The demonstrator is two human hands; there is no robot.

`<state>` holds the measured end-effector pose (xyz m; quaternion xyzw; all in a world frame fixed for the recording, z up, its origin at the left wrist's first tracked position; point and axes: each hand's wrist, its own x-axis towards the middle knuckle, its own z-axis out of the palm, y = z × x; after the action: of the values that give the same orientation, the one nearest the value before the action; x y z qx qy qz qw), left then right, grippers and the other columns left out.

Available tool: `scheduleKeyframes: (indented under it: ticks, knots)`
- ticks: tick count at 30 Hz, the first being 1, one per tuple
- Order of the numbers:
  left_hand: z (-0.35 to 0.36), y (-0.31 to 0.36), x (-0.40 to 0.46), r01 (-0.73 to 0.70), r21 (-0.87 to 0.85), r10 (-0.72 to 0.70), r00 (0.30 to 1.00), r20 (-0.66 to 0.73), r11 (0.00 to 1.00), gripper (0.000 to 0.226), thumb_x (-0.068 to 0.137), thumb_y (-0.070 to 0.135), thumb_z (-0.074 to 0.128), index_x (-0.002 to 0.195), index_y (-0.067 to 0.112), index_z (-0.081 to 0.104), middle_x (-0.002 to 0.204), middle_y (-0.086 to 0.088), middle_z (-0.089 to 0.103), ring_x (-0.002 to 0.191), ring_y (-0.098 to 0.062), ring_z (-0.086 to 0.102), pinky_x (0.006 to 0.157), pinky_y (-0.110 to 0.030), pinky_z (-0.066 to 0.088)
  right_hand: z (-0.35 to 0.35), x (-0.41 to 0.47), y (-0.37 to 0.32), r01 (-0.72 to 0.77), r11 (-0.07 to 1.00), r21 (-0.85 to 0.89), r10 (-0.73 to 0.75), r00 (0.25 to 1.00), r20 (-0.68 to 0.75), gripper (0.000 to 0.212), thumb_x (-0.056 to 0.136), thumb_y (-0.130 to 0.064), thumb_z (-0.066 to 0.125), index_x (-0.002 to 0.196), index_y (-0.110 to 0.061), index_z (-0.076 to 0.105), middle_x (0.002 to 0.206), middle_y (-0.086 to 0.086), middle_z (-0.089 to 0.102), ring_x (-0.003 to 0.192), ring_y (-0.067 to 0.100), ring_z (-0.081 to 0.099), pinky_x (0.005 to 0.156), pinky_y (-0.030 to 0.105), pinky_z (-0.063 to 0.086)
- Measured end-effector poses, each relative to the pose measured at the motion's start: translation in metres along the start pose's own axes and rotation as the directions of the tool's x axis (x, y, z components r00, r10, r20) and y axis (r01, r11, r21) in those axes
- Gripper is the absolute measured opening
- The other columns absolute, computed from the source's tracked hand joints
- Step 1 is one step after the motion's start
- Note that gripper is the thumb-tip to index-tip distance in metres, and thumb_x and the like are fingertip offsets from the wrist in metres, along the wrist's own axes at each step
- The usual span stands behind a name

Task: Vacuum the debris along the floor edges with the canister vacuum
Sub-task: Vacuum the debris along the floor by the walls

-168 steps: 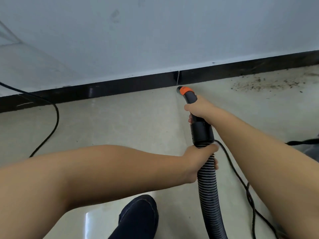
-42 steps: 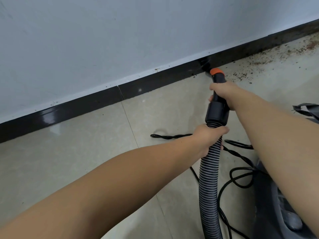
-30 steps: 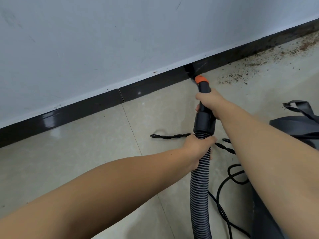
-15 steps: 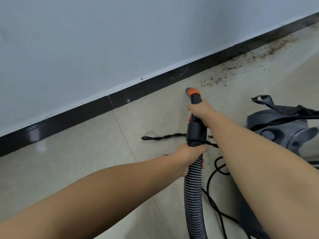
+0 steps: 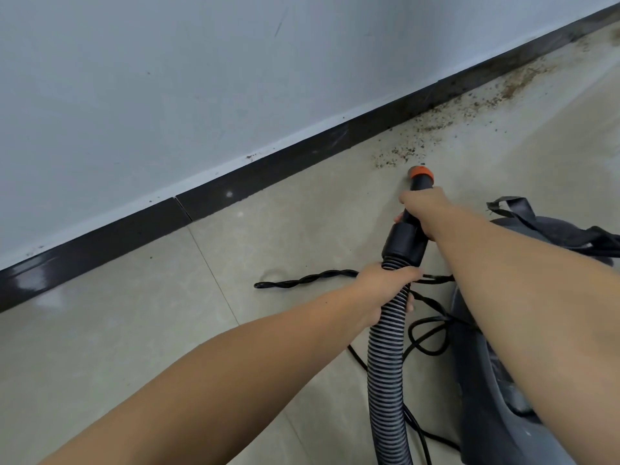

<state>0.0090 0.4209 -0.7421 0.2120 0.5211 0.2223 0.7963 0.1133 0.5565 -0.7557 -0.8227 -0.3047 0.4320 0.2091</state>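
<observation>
Debris (image 5: 469, 119): brown crumbs strewn on floor along black baseboard (image 5: 302, 156), upper right; nearest bits just ahead of nozzle.
Nozzle (image 5: 420, 176): black w/ orange collar, tip low near floor, pointing at crumb patch, apart from baseboard.
R hand (image 5: 426, 213): wrapped round rigid black tube behind collar.
L hand (image 5: 382, 290): gripping ribbed grey hose (image 5: 385, 364) just below black cuff.
Canister vacuum (image 5: 486, 414): dark grey body, lower right, under R forearm.
Cord (image 5: 302, 281): black, twisted, loose on tiles by hose.
</observation>
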Motion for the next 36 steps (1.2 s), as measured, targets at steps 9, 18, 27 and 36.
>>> scheduleKeyframes:
  ticks: [9,18,27,36]
  knots:
    - [-0.04,0.002,-0.001,-0.051,-0.077,0.044,0.995,-0.093,0.996,0.022,0.088,0.024,0.068,0.095,0.009,0.053,0.06,-0.006,0.056,0.042,-0.013,0.053,0.043,-0.019,0.047,0.058,-0.013,-0.028,0.116,0.993,-0.004,-0.113,0.981,0.156,0.055,0.088,-0.011,0.052,0.139,-0.013,0.03,0.103,0.015,0.053,0.055,0.026,0.063,0.048,0.032,0.052]
    - [-0.024,0.01,0.011,-0.04,0.044,0.039,0.999,0.038,0.998,0.015,0.089,0.02,0.066,0.087,0.012,0.054,0.063,-0.006,0.055,0.049,-0.015,0.052,0.048,-0.021,0.047,0.02,0.01,-0.014,0.029,0.997,0.07,-0.03,0.999,0.02,0.051,0.089,-0.011,0.053,0.135,-0.01,0.03,0.107,0.019,0.058,0.043,0.02,0.06,0.04,0.026,0.048]
    - [-0.006,0.015,0.032,-0.003,0.028,0.001,0.998,0.059,1.0,0.016,0.09,0.021,0.066,0.089,0.01,0.054,0.063,-0.007,0.053,0.048,-0.016,0.051,0.047,-0.022,0.047,-0.001,0.03,-0.008,0.008,0.999,0.053,-0.006,0.999,-0.036,0.052,0.089,-0.012,0.054,0.135,-0.013,0.03,0.103,0.014,0.054,0.052,0.024,0.062,0.048,0.032,0.05]
    - [-0.044,0.017,0.033,-0.093,-0.076,0.084,0.99,-0.118,0.993,0.023,0.088,0.023,0.068,0.097,0.008,0.054,0.058,-0.007,0.055,0.043,-0.016,0.052,0.049,-0.023,0.048,0.062,0.013,-0.045,0.151,0.989,-0.008,-0.149,0.984,0.101,0.061,0.087,-0.013,0.053,0.142,-0.013,0.026,0.123,0.021,0.052,0.08,0.037,0.067,0.076,0.046,0.058]
